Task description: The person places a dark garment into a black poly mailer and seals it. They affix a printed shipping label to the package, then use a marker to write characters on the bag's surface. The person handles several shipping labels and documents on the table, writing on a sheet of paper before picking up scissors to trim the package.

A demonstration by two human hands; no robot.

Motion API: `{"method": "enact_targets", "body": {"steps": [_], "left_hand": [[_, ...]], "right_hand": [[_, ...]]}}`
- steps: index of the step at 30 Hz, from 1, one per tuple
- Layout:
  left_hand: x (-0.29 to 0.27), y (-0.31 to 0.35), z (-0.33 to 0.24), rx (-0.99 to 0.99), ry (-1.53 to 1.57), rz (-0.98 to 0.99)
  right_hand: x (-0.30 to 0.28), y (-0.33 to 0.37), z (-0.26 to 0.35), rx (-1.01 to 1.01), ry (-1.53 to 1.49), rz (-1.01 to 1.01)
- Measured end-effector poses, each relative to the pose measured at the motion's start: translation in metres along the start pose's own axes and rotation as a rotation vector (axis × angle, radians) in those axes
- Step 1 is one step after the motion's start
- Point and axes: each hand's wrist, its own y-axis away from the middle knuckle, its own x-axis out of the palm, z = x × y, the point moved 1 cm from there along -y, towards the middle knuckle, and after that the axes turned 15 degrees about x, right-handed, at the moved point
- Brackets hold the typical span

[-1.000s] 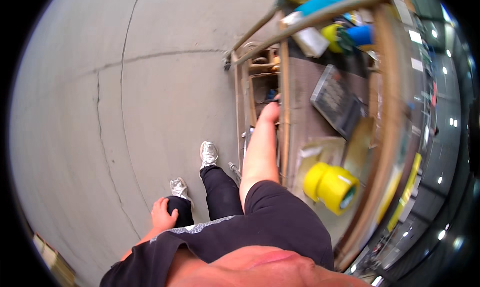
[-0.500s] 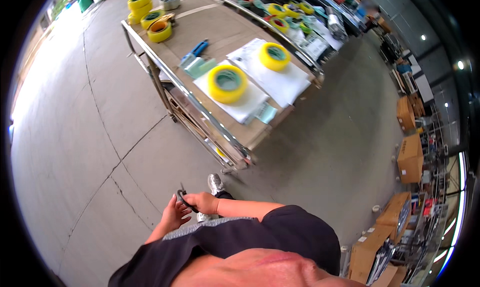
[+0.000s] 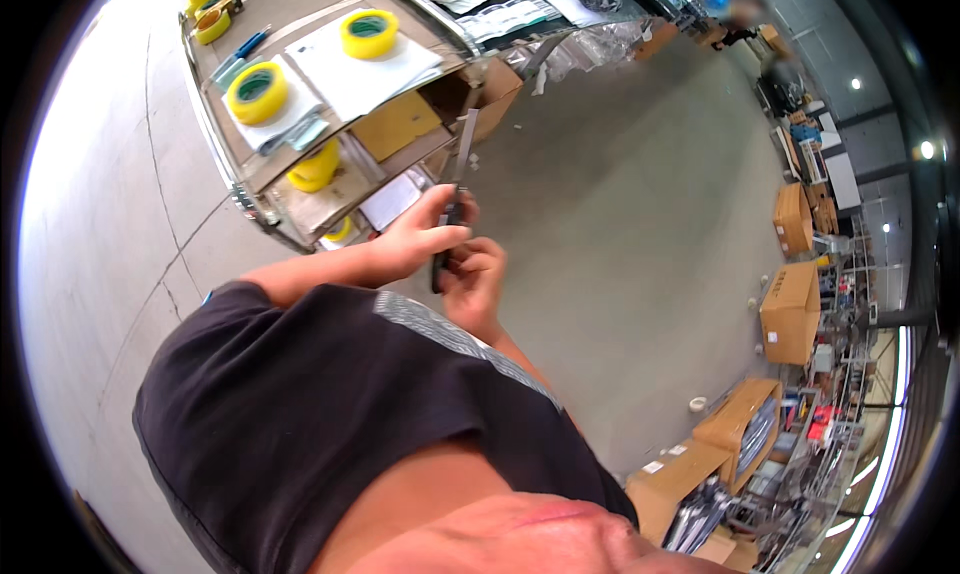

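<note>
Close in front of my body I have a pair of black-handled scissors (image 3: pixel 448 236), its long grey blade (image 3: pixel 467 139) pointing up and away from me. My left hand (image 3: pixel 418 236) is closed round the upper part of the handles, thumb laid across. Just below it, my right hand (image 3: pixel 474 282) curls its fingers at the lower end of the handles. The fingers partly hide the handles. Beyond the hands stands a metal-framed cart (image 3: pixel 215 144). On its top are a yellow tape roll (image 3: pixel 257 94) on papers and another tape roll (image 3: pixel 369 34) on white sheets (image 3: pixel 335 74).
A blue-handled tool (image 3: pixel 252 44) lies on the cart, with more tape rolls (image 3: pixel 212 26) at its far left. Below sit another yellow roll (image 3: pixel 316 166) and a cardboard box (image 3: pixel 497 96). Cartons (image 3: pixel 790 314) line the right side. A person (image 3: pixel 742 19) stands far back.
My view and body have turned right, so the cart appears farther left. Both hands have risen and moved right. The left hand, open before, now grips the scissors, which the right hand held.
</note>
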Motion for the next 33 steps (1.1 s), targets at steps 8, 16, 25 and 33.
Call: {"method": "enact_targets", "body": {"steps": [8,16,25,33], "left_hand": [[0.151,-0.194,0.087,0.470,-0.718,0.331],[0.060,-0.435,0.159,0.044,-0.628,-0.098],[-0.022,-0.815,0.180,-0.004,-0.949,-0.286],[-0.209,-1.022,0.311,-0.355,-1.842,-0.475]], "right_hand": [[-0.232,-0.123,0.057,0.241,-0.087,-0.043],[-0.407,-0.342,0.005,0.148,-0.071,0.006],[-0.569,-0.578,0.010,0.341,0.029,0.042],[-0.677,-0.827,-0.075,0.495,-0.025,0.355]]}}
